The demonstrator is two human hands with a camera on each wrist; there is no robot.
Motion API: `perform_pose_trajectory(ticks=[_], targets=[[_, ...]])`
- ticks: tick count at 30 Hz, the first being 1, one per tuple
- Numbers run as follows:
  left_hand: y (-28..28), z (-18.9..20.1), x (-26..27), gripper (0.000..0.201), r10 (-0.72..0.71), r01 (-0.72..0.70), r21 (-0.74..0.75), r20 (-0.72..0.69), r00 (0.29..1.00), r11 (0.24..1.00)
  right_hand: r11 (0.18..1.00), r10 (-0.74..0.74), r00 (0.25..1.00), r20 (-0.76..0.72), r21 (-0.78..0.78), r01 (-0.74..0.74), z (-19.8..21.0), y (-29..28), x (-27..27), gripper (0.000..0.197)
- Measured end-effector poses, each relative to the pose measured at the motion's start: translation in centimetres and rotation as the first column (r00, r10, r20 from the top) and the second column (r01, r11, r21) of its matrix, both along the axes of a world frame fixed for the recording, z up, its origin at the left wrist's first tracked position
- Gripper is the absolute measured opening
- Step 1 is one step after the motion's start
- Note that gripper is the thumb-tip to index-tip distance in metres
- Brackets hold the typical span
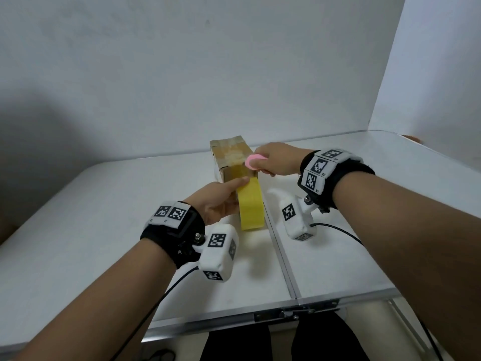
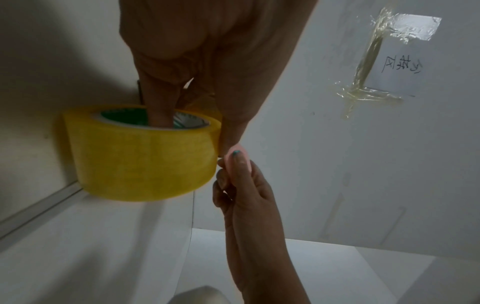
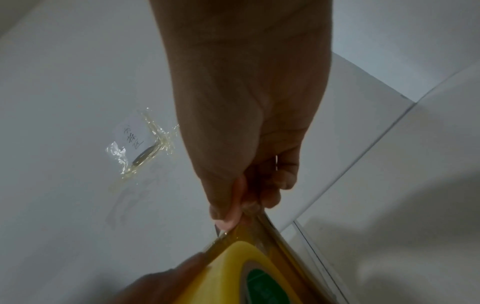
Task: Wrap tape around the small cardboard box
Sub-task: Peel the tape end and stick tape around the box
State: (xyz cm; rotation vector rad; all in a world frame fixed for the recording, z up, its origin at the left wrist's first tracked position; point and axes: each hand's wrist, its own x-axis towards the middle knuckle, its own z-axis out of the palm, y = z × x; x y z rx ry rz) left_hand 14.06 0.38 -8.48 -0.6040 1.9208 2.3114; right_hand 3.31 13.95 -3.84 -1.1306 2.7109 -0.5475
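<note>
The small cardboard box (image 1: 230, 155) stands on the white table (image 1: 104, 230), with tape on its top. Just in front of it is the yellow tape roll (image 1: 251, 207), its strip running up onto the box's near face. My left hand (image 1: 234, 194) grips the roll (image 2: 140, 152), fingers (image 2: 159, 115) in the green core, thumb along the outer side. My right hand (image 1: 263, 165) holds a small pink cutter (image 1: 252, 162) at the box's near right top edge, right beside the strip. In the left wrist view the cutter (image 2: 239, 158) meets the roll's edge.
The table is a folding one with a metal seam (image 1: 281, 256) running front to back just right of the roll. White walls close the back and right. A taped paper note (image 2: 397, 63) is stuck to the wall. Camera cables hang from both wrists.
</note>
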Motion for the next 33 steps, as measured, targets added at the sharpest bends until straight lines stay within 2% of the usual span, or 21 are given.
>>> perform_pose_trajectory(ticks=[4,7,12,16,22,27,30,33], targets=[[-0.4,-0.2,0.2,0.030,-0.048,0.048,-0.002,0.012,0.999,0.999,0.991,0.051,0.998,-0.045,0.127,-0.044,-0.2,-0.4,-0.1,0.029],[-0.6,-0.3,0.3,0.028,-0.066,0.065,0.022,0.028,0.997,0.998,0.989,0.081,0.992,-0.092,0.133,-0.068,-0.3,-0.8,-0.3,0.027],[-0.9,-0.4,0.0,0.011,-0.049,0.049,0.009,0.017,0.999,0.999,0.986,0.107,0.989,-0.101,0.141,-0.093,-0.3,-1.4,-0.4,0.034],[-1.2,-0.2,-0.1,0.013,-0.060,0.060,0.007,0.023,0.998,0.998,0.972,0.139,0.984,-0.112,0.206,-0.114,-0.1,-1.4,-0.3,0.030],[-0.8,-0.1,-0.4,0.025,-0.059,0.060,-0.058,0.022,0.998,0.996,0.959,0.182,0.950,-0.254,0.259,-0.114,1.1,-2.5,0.1,0.028],[-0.3,0.3,-0.5,0.024,-0.093,0.091,-0.065,-0.022,0.995,0.994,0.924,0.191,0.969,-0.160,0.363,-0.122,1.3,-3.6,0.4,0.031],[-0.6,0.1,-0.5,0.027,-0.077,0.074,-0.075,-0.028,0.997,0.994,0.914,0.186,0.968,-0.166,0.391,-0.109,1.3,-3.6,0.4,0.025],[-1.0,-0.1,-0.6,0.027,-0.061,0.061,-0.092,0.004,0.998,0.994,0.907,0.176,0.973,-0.148,0.409,-0.102,1.2,-3.6,0.5,0.029]])
